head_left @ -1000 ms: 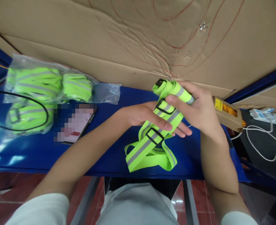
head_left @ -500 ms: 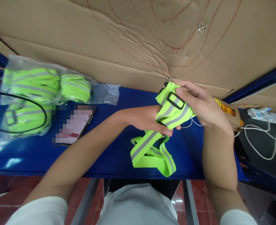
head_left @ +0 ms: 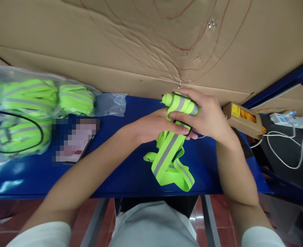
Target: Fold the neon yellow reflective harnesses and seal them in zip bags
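A neon-yellow reflective strap [head_left: 167,152] with a grey stripe is partly bundled between my hands, above the blue table. My right hand [head_left: 205,111] is closed around the rolled upper part, its thumb pressed across the front. My left hand [head_left: 159,125] grips the strap just below the roll, thumb pointing right beside a black buckle that is partly covered. From the hands the loose length hangs down and lies in loops on the tabletop. The inner layers of the roll and several fingers are hidden.
Clear bags [head_left: 25,99] of similar straps lie at the left, a black cable [head_left: 39,128] across them. A phone [head_left: 76,140], partly pixelated, lies near my left forearm. At the right are a small cardboard box [head_left: 244,120] and white cables [head_left: 282,161]. A cardboard panel [head_left: 115,51] stands behind the table.
My right hand has turned the bundle over, so it now shows as a roll and the black slider on its front is mostly out of sight. My left hand has moved slightly left and up.
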Action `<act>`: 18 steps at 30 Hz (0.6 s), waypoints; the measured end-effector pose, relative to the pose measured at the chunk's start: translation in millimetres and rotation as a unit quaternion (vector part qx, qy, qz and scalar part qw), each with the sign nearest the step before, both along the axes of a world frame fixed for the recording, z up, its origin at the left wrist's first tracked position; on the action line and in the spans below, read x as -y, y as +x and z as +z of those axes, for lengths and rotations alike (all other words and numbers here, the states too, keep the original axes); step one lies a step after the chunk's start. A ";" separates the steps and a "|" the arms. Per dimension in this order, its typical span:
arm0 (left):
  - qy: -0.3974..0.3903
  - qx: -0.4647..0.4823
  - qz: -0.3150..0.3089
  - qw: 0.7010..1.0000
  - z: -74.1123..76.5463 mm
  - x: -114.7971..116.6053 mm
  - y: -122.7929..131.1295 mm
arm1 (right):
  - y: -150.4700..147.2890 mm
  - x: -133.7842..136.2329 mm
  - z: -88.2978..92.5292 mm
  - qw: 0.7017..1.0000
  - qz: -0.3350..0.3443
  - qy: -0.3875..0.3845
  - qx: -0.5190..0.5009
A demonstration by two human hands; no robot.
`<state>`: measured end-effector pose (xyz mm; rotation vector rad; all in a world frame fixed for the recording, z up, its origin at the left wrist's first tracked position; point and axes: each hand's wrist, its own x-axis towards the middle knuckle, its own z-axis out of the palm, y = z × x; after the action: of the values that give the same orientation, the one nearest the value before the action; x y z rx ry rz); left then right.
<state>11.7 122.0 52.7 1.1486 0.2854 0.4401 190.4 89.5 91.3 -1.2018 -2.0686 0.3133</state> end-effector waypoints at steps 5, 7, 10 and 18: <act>0.058 -0.066 -0.088 0.992 2.2 5.1 0.5 | 12.5 6.4 13.8 0.986 -0.087 0.026 -0.138; 0.095 -0.089 -0.093 0.987 2.3 4.2 -0.3 | 20.3 8.0 17.0 0.981 -0.094 -0.013 -0.171; 0.109 -0.095 -0.069 0.987 1.6 -0.7 -2.9 | 29.2 7.4 18.0 0.967 -0.100 -0.082 -0.222; 0.101 -0.055 -0.067 0.991 0.9 -1.3 -4.9 | 19.3 -4.1 8.1 0.879 0.001 -0.343 -0.331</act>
<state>6.7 123.3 53.6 1.3842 0.2611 0.2928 209.7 93.5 99.4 -1.2312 -1.3674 1.3434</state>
